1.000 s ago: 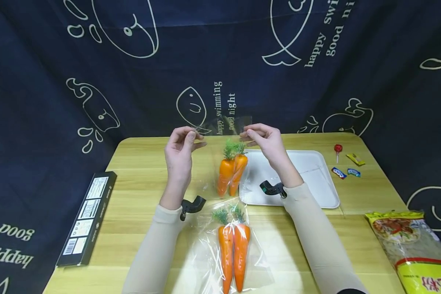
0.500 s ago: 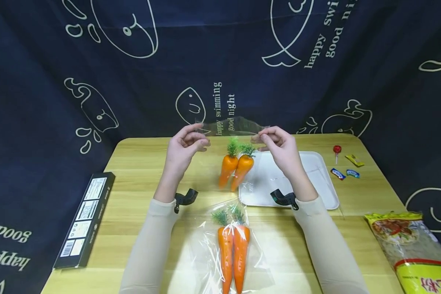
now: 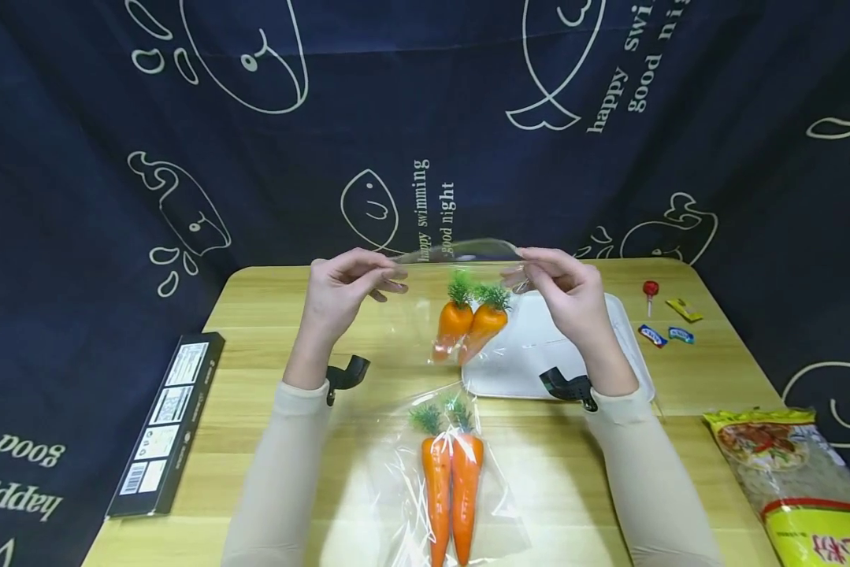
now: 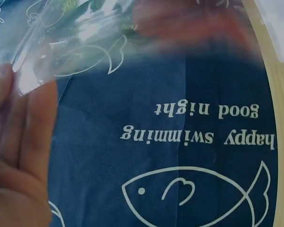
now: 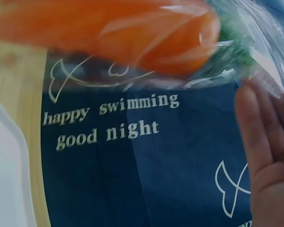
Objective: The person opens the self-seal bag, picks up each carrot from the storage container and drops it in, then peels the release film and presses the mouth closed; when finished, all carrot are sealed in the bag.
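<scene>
Two orange carrots (image 3: 487,321) with green tops hang inside a clear plastic bag (image 3: 413,315). My left hand (image 3: 339,295) pinches the bag's upper left corner between thumb and fingers. At the upper right corner, my right hand (image 3: 566,287) pinches the plastic the same way. The bag's mouth edge stretches between both hands. In the right wrist view a carrot (image 5: 146,35) lies close behind the shiny film, near my fingertips. The left wrist view shows the clear film (image 4: 85,28) running from my left fingers, with the carrots blurred behind it.
A second clear bag with two carrots (image 3: 436,488) lies on the table in front. Behind my right hand is a white tray (image 3: 630,370). Several sweets, including a red lollipop (image 3: 651,288), lie at right, near a noodle packet (image 3: 814,488). A black box (image 3: 165,425) lies left.
My hands have moved apart, left hand leftward and right hand rightward, pulling the bag's top edge wider. The bagged carrots have shifted right and slightly up.
</scene>
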Available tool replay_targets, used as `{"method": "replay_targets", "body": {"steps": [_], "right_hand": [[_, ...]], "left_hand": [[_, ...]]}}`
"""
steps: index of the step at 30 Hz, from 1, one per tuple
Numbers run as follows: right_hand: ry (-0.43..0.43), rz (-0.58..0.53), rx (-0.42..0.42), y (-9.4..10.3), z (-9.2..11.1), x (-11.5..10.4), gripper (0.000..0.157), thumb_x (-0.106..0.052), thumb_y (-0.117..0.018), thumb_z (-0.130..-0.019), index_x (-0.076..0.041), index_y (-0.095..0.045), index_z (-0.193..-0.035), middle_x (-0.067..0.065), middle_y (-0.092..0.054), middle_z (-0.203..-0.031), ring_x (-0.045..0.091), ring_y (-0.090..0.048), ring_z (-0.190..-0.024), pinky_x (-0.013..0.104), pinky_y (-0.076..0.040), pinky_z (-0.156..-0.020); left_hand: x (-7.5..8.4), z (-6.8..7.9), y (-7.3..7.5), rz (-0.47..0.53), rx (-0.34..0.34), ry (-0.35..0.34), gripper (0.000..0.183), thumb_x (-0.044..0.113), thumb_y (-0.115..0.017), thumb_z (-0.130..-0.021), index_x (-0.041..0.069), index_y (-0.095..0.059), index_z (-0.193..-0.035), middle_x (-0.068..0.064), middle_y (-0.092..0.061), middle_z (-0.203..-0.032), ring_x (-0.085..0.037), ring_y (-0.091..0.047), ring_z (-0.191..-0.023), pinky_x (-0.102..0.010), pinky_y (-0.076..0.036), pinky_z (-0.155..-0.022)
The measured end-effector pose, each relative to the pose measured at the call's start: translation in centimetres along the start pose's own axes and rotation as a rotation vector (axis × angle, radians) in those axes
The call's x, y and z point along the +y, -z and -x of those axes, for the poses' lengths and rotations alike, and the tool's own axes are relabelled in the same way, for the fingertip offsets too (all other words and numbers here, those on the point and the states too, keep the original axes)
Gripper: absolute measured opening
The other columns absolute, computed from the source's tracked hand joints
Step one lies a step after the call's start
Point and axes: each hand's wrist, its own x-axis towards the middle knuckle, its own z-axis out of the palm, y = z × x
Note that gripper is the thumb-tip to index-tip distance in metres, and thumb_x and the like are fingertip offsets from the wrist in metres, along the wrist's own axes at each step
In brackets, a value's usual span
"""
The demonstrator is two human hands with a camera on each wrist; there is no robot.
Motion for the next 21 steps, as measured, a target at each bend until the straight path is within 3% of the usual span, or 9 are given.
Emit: {"method": "replay_targets", "body": {"steps": [4, 7, 10, 15, 18, 21], "right_hand": [[-0.005, -0.156, -0.021, 0.7, 0.3, -0.4, 0.014, 0.012, -0.057, -0.094, 0.012, -0.070, -0.099, 0.008, -0.078, -0.094, 0.018, -0.075, -0.082, 0.027, -0.061, -0.078], [-0.028, -0.222, -0.055, 1.0, 0.5, -0.6, 0.018, 0.013, -0.053, -0.095, 0.014, -0.068, -0.086, 0.010, -0.077, -0.090, 0.024, -0.075, -0.082, 0.032, -0.062, -0.081], [-0.059, -0.182, -0.078, 1.5, 0.8, -0.7, 0.021, 0.012, -0.052, -0.096, 0.011, -0.067, -0.082, 0.007, -0.077, -0.090, 0.022, -0.074, -0.085, 0.029, -0.060, -0.084], [-0.069, -0.077, -0.146, 2.1, 1.2, -0.9, 0.019, 0.006, -0.049, -0.099, 0.012, -0.067, -0.099, -0.001, -0.076, -0.102, 0.013, -0.071, -0.092, 0.022, -0.058, -0.088], [-0.043, -0.068, -0.159, 2.1, 1.4, -1.0, 0.021, 0.007, -0.048, -0.099, 0.015, -0.066, -0.105, 0.002, -0.076, -0.106, 0.013, -0.071, -0.094, 0.022, -0.057, -0.087], [-0.014, -0.006, -0.128, 1.5, 1.4, -1.0, 0.016, 0.009, -0.057, -0.095, 0.010, -0.069, -0.105, 0.004, -0.077, -0.104, 0.014, -0.072, -0.093, 0.021, -0.058, -0.083]], "left_hand": [[0.2, -0.5, 0.3, 0.108, -0.054, -0.006, 0.015, -0.013, -0.064, -0.089, -0.010, -0.072, -0.101, -0.019, -0.076, -0.093, -0.027, -0.076, -0.078, -0.033, -0.063, -0.065], [0.2, -0.4, 0.5, 0.116, -0.102, 0.018, 0.023, -0.017, -0.058, -0.089, -0.006, -0.075, -0.099, -0.011, -0.078, -0.094, -0.026, -0.076, -0.080, -0.034, -0.063, -0.070], [0.2, 0.0, 0.7, 0.103, -0.182, 0.048, 0.028, -0.014, -0.052, -0.093, -0.001, -0.076, -0.100, -0.008, -0.077, -0.100, -0.028, -0.075, -0.083, -0.039, -0.063, -0.074], [0.4, 0.5, 1.0, 0.067, -0.276, 0.099, 0.033, -0.006, -0.045, -0.098, 0.004, -0.074, -0.111, -0.010, -0.072, -0.115, -0.030, -0.072, -0.093, -0.045, -0.062, -0.081], [0.6, 0.7, 0.7, 0.070, -0.255, 0.126, 0.028, -0.001, -0.050, -0.099, 0.005, -0.072, -0.115, -0.013, -0.069, -0.118, -0.034, -0.070, -0.094, -0.046, -0.062, -0.081], [0.6, 0.7, -0.3, 0.046, -0.158, 0.129, 0.019, 0.005, -0.066, -0.095, 0.006, -0.072, -0.112, -0.015, -0.069, -0.113, -0.033, -0.071, -0.091, -0.043, -0.063, -0.077]]}}
